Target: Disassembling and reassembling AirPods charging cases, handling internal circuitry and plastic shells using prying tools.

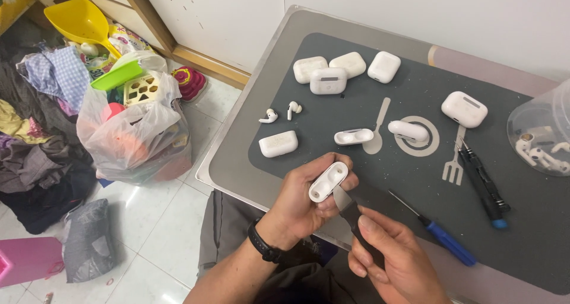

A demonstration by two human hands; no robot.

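White plastic is what the left hand (309,200) is gripping: a small earbud case part (328,181), held up just in front of the worktop (237,161) edge with its two round openings facing the camera. The fingers are closing around its sides and back. The right hand (395,262) is clenching the dark handle of a thin pry blade (344,202), and the metal tip is touching the lower edge of the case part, near the left thumb.

By its look, the case part is light, stiff and smooth, so I judge it can slip easily. The walls seem thin and may crack under the blade. The long sides look like the safest place to hold it.

Beyond the hands, a dark grey mat (522,221) is covering the worktop. On it I am counting seven more white case pieces: one closed case (278,143) at the left, two open halves (354,136) in the middle, three closed cases (328,80) in a group at the far side, and one (464,108) at the right. Two loose earbuds (281,113) are lying near the left case. Two screwdrivers are resting at the right, one with a blue handle (446,241) and one black (485,188). One clear tub (543,114) at the right edge is holding more earbuds, but I cannot count them.
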